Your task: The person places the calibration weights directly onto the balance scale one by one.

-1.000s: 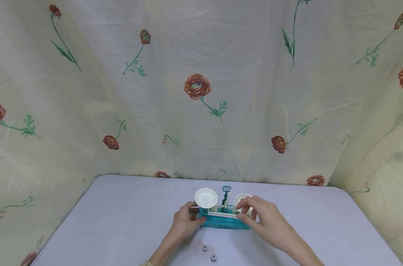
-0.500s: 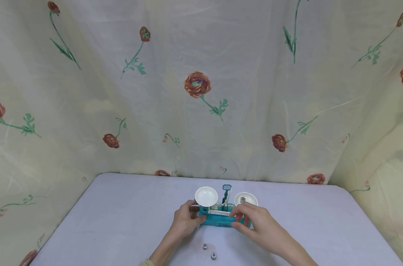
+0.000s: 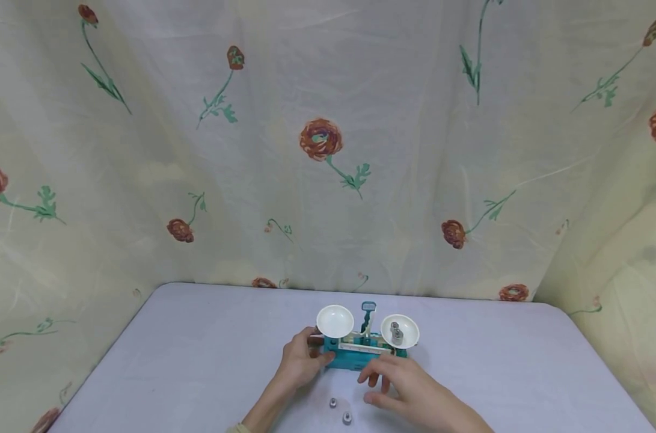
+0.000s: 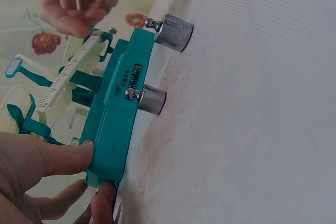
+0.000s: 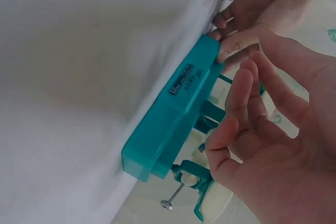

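A teal balance scale (image 3: 352, 359) with two white pans stands on the table. My left hand (image 3: 299, 362) grips the left end of its base, the thumb on the front face, as the left wrist view shows. Nothing lies in the left pan (image 3: 335, 322). Two small metal weights (image 3: 397, 335) sit together in the right pan (image 3: 410, 326). In front of the scale, my right hand (image 3: 409, 390) hovers with loosely bent fingers and holds nothing. A smaller metal weight (image 3: 333, 402) and a larger metal weight (image 3: 347, 418) stand upright on the table, left of that hand.
A pale cloth covers the table (image 3: 208, 349). Behind it and at both sides hangs a curtain (image 3: 387, 198) with a red flower print. The scale's teal upright (image 3: 368, 308) rises between the pans.
My right hand has moved from over the right pan toward me and down, leaving two weights uncovered in that pan. The left hand and the scale have stayed in place.
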`<action>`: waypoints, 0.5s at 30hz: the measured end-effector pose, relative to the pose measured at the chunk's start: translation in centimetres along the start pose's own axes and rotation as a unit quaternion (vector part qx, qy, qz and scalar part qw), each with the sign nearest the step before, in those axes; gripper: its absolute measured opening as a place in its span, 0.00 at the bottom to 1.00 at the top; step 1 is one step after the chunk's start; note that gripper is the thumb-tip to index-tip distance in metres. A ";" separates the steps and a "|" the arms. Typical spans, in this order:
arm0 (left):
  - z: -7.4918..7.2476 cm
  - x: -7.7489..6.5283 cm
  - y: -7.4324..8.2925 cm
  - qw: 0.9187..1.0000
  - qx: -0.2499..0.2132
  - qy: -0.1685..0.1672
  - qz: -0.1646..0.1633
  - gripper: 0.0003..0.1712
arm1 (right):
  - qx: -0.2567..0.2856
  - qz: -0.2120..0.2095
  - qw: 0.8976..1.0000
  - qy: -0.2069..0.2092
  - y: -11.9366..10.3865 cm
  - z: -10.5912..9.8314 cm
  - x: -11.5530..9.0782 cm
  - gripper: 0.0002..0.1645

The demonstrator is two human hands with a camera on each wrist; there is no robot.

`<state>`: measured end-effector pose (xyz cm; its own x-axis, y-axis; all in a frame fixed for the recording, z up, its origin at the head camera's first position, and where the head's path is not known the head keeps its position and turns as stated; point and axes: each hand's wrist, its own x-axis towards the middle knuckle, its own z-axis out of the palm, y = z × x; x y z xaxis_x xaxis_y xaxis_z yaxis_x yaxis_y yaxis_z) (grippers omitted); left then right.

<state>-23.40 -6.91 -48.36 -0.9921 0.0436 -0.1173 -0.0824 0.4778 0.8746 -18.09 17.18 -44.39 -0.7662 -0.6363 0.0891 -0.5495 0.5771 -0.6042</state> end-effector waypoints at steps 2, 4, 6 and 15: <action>0.0 0.0 0.0 1.000 0.001 0.001 0.001 0.31 | 0.017 0.023 0.999 -0.017 0.0 0.3 0.1 0.13; 0.0 0.0 -0.1 1.000 0.001 0.001 0.001 0.31 | 0.037 0.045 0.998 -0.032 0.0 0.5 0.3 0.13; 0.0 0.0 -0.1 1.000 0.003 0.002 0.001 0.31 | 0.057 0.059 0.996 -0.044 0.1 0.8 0.5 0.14; -0.1 0.0 0.0 1.000 0.004 0.001 -0.003 0.33 | 0.120 0.096 0.985 -0.085 0.3 2.0 0.7 0.13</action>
<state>-23.41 -6.96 -48.31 -0.9917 0.0385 -0.1224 -0.0885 0.4854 0.8698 -18.15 15.84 -46.08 -0.7709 -0.6149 -0.1663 -0.2898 0.5710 -0.7681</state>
